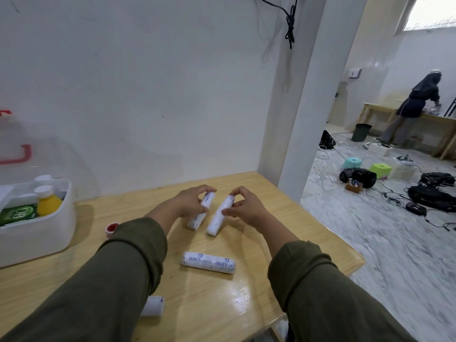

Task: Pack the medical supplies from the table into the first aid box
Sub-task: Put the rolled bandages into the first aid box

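Several white bandage rolls lie on the wooden table [259, 292]. My left hand [190, 202] grips the far end of one roll [198, 217]. My right hand [246, 206] pinches the far end of a second roll [218, 219] beside it. A third roll [208, 262] lies nearer to me between my forearms. A fourth roll [154, 306] peeks out from under my left sleeve. The white first aid box [37, 233] stands open at the left, holding a yellow bottle [48, 203], a white-capped bottle [43, 179] and a green packet [17, 214].
A small red-capped item [112, 228] sits on the table by the box. The box's clear lid with red clasps [17, 154] leans against the wall. The table's right edge drops to a floor littered with cables, bags and stools. A person stands at a far table.
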{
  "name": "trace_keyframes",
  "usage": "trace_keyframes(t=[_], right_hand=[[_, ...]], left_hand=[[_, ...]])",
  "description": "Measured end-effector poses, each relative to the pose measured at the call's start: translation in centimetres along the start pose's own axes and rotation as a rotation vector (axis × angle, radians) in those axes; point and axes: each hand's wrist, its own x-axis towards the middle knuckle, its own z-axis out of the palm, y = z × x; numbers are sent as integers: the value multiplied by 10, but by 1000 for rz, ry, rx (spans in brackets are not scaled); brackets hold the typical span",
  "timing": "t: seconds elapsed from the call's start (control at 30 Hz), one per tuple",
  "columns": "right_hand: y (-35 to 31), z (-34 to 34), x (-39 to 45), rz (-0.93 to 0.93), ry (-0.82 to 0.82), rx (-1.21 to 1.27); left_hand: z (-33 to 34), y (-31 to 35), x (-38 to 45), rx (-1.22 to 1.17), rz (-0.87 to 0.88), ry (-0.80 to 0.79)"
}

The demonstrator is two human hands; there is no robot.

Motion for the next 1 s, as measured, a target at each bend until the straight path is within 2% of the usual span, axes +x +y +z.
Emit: trace_keyframes(t=[0.17, 0.53, 0.83, 1.0], right_hand=[[-22, -1, -3, -77, 27, 39], [-99, 14, -8, -251, 26, 81], [-185, 77, -14, -425, -77, 93], [-219, 122, -25, -495, -159, 83]], left_hand=[[-15, 0, -12, -123, 77, 194], [-81, -11, -68, -192, 134, 516], [-153, -54, -150, -182, 110, 775], [-176, -88, -192, -188, 54, 846]])
